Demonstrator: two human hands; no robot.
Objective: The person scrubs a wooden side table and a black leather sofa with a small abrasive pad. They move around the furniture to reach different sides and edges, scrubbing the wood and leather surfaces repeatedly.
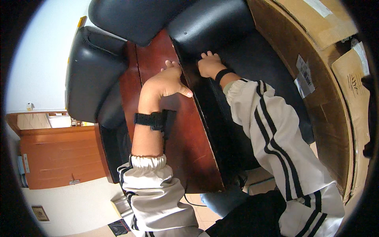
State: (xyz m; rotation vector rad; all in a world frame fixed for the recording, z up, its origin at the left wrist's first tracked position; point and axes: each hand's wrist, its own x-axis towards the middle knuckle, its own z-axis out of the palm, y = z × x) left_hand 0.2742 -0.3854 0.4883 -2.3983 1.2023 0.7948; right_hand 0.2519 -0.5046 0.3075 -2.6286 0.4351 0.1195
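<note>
My left hand (165,78) is over the reddish-brown wooden table (189,148), near its worn edge, thumb spread from the fingers and nothing held. A black strap (151,121) circles that forearm. To the right, my right hand (209,64) has its fingers bent, beside the backrest of a black leather chair (207,26) and over its dark seat. Its fingertips are partly in view; whether they touch the chair, I cannot tell. Around the right wrist is a black band (224,75). Both sleeves are white with black stripes.
More black leather chairs (91,71) stand across the table at the left and top. Large cardboard boxes (328,118) line the right side. An orange-brown wooden door (63,157) and a white wall are at the left. A dark cable (194,203) runs on the tiled floor below the table.
</note>
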